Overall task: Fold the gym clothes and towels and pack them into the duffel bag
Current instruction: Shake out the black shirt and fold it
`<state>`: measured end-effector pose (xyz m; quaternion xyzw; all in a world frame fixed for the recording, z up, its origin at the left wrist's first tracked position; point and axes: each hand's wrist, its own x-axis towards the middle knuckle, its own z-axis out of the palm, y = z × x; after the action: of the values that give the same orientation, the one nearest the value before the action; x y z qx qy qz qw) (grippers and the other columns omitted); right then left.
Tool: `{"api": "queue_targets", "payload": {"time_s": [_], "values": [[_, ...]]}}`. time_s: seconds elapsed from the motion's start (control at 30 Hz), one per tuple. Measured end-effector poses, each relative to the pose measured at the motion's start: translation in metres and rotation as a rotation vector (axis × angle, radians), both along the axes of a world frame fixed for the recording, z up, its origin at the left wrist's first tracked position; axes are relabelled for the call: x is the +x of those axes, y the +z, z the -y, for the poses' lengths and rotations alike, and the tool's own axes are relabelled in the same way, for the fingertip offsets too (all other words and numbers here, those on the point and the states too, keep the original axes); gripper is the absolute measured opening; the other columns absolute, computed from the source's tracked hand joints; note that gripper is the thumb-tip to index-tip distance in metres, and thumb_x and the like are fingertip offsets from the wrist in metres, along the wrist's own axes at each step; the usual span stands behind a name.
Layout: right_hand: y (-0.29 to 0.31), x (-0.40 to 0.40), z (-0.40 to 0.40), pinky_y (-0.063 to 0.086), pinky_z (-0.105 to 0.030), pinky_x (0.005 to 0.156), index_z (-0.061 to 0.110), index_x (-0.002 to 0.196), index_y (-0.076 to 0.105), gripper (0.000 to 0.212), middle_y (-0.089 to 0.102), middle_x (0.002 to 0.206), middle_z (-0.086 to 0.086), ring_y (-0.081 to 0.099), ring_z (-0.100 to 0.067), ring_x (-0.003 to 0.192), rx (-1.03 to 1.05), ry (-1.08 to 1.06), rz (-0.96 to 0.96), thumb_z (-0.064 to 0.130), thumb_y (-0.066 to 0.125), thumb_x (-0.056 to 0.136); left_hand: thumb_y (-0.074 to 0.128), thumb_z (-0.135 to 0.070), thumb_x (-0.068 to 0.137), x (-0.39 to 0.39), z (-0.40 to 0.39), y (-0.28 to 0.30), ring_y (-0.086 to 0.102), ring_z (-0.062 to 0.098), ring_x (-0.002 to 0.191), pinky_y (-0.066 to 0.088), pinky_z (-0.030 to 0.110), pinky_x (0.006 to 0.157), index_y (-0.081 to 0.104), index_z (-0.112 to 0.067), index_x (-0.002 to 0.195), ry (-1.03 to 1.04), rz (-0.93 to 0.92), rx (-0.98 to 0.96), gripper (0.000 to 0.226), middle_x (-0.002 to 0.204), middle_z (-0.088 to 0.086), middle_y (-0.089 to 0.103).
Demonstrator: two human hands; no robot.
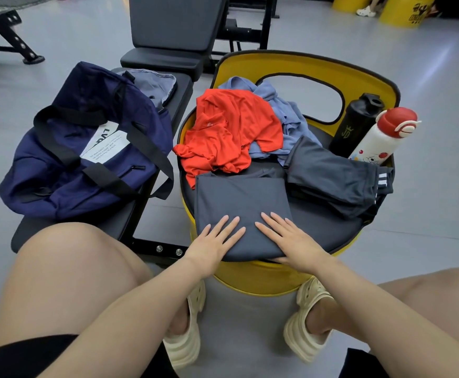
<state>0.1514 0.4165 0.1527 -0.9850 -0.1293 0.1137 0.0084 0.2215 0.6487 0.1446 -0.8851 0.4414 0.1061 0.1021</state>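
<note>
A folded dark grey garment point(240, 197) lies on the black seat of a yellow barrel chair point(332, 227). My left hand point(217, 238) and my right hand point(291, 238) press flat on its near edge with straight fingers. Behind it lie a crumpled red shirt point(231, 132), a light blue garment point(288, 115) and dark shorts with white stripes point(334, 181). The navy duffel bag point(86, 148) with black straps rests on the black bench point(108, 225) to the left, with a grey cloth point(154, 85) at its open mouth.
A black shaker bottle point(356, 124) and a white bottle with a red lid point(381, 137) stand at the chair's right rear. My knees and cream sandals point(187, 339) are below. Gym frames and yellow barrels point(402, 12) stand on the grey floor behind.
</note>
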Motion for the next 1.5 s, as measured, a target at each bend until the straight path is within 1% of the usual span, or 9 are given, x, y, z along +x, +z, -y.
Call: {"api": "queue_targets", "payload": {"time_s": [0.2, 0.4, 0.5, 0.63, 0.83, 0.97, 1.2, 1.33, 1.5], "values": [[0.010, 0.002, 0.000, -0.003, -0.029, 0.118, 0.027, 0.153, -0.002, 0.077, -0.011, 0.160, 0.004, -0.009, -0.016, 0.148, 0.069, -0.035, -0.084, 0.039, 0.049, 0.097, 0.042, -0.007, 0.090, 0.010, -0.009, 0.011, 0.000, 0.012, 0.147, 0.020, 0.031, 0.117, 0.018, -0.021, 0.151, 0.206, -0.219, -0.337, 0.066, 0.160, -0.005, 0.004], [0.024, 0.007, -0.001, 0.040, -0.032, 0.099, 0.029, 0.128, 0.052, 0.037, 0.054, 0.137, 0.007, 0.048, -0.016, 0.128, 0.489, -0.337, 0.078, 0.037, 0.059, 0.092, 0.053, -0.003, 0.085, 0.025, -0.015, 0.026, 0.056, 0.014, 0.107, 0.035, 0.012, 0.086, 0.066, -0.013, 0.110, 0.548, -0.411, -0.841, 0.030, 0.109, -0.001, 0.064], [0.027, 0.007, 0.005, 0.041, -0.022, 0.078, 0.032, 0.110, 0.061, 0.023, 0.067, 0.104, 0.011, 0.061, -0.012, 0.101, 0.638, -0.434, 0.074, 0.033, 0.065, 0.088, 0.054, -0.009, 0.088, 0.029, -0.018, 0.029, 0.057, 0.013, 0.085, 0.036, 0.008, 0.065, 0.064, -0.021, 0.090, 0.588, -0.429, -0.904, 0.016, 0.087, -0.004, 0.064], [0.032, 0.008, 0.013, 0.044, -0.030, 0.078, 0.033, 0.094, 0.066, 0.008, 0.070, 0.090, 0.008, 0.061, -0.013, 0.092, 0.732, -0.546, 0.097, 0.030, 0.067, 0.087, 0.052, -0.014, 0.093, 0.034, -0.021, 0.028, 0.056, 0.008, 0.080, 0.037, 0.005, 0.063, 0.059, -0.031, 0.085, 0.598, -0.465, -0.941, 0.020, 0.079, -0.011, 0.062], [0.042, 0.009, 0.021, 0.040, -0.032, 0.067, 0.025, 0.079, 0.062, 0.016, 0.063, 0.077, -0.005, 0.057, -0.022, 0.080, 0.880, -0.690, 0.195, 0.034, 0.059, 0.092, 0.047, -0.025, 0.098, 0.043, -0.016, 0.034, 0.055, 0.018, 0.080, 0.041, 0.033, 0.074, 0.057, -0.019, 0.083, 0.697, -0.525, -1.060, 0.019, 0.082, 0.007, 0.063], [0.043, 0.015, 0.015, 0.037, -0.037, 0.071, 0.016, 0.089, 0.061, 0.027, 0.064, 0.086, -0.007, 0.053, -0.025, 0.091, 0.868, -0.779, 0.239, 0.038, 0.049, 0.097, 0.045, -0.028, 0.099, 0.048, -0.006, 0.041, 0.043, 0.016, 0.075, 0.033, 0.031, 0.071, 0.048, 0.000, 0.081, 0.742, -0.533, -1.121, 0.034, 0.075, 0.010, 0.048], [0.035, 0.029, 0.012, 0.031, -0.032, 0.075, 0.010, 0.107, 0.060, 0.036, 0.060, 0.101, -0.008, 0.051, -0.030, 0.106, 0.873, -0.947, 0.204, 0.040, 0.042, 0.100, 0.072, -0.045, 0.078, 0.047, -0.004, 0.040, 0.054, 0.013, 0.109, 0.041, 0.023, 0.090, 0.053, -0.021, 0.115, 0.809, -0.887, -0.999, 0.049, 0.110, -0.009, 0.056], [0.033, 0.036, 0.013, 0.040, -0.033, 0.083, 0.014, 0.101, 0.059, 0.028, 0.062, 0.107, -0.005, 0.056, -0.024, 0.105, 1.050, -1.006, 0.136, 0.040, 0.057, 0.093, 0.063, -0.025, 0.090, 0.052, -0.004, 0.029, 0.058, 0.022, 0.106, 0.043, 0.024, 0.081, 0.058, -0.017, 0.109, 0.877, -0.768, -1.112, 0.021, 0.110, 0.004, 0.062], [0.029, 0.042, 0.011, 0.044, -0.039, 0.100, 0.009, 0.128, 0.051, 0.043, 0.060, 0.126, -0.008, 0.056, -0.026, 0.115, 1.101, -0.963, 0.050, 0.021, 0.062, 0.089, 0.049, -0.024, 0.098, 0.053, -0.002, 0.023, 0.057, 0.022, 0.101, 0.044, 0.026, 0.077, 0.054, -0.015, 0.102, 0.973, -0.684, -1.155, 0.011, 0.105, 0.004, 0.060]]}}
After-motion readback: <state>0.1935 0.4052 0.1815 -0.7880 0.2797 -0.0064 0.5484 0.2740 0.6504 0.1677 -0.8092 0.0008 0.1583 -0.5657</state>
